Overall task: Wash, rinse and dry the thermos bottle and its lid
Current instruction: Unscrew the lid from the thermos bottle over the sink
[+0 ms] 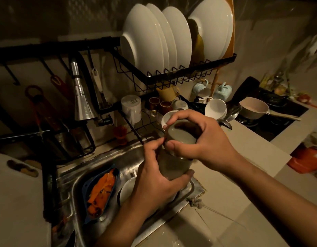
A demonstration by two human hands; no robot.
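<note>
Over the steel sink (77,177), the left hand (152,177) wraps the lower body of the thermos bottle (173,166), fingers curled round its far side and the thumb lying along the near side, with the tip of one finger lifted toward the seam under the lid. Below and left of those fingers, down in the basin, lie a blue container (100,191) with something orange in it and a white dish (128,188).

Just above the left fingers sits the lid (180,134), a grey-green cap seen nearly end-on. The right hand (200,138) grips it from the top and right, fingers bent over the far rim and the thumb pressed on the near edge, as if for a twist. Whether the lid is seated on the threads or already loose cannot be told.

The bottle looks rigid and matt, and it is probably light if empty, heavier if liquid remains inside. A smooth wall like this will likely turn slippery once wet and soapy, so the full-palm hold low on the body seems the safer grip, with the lid taken by its rim.

Beyond the right fingers stand white mugs (215,108) on the counter, and a rack of white plates (161,40) hangs above.
</note>
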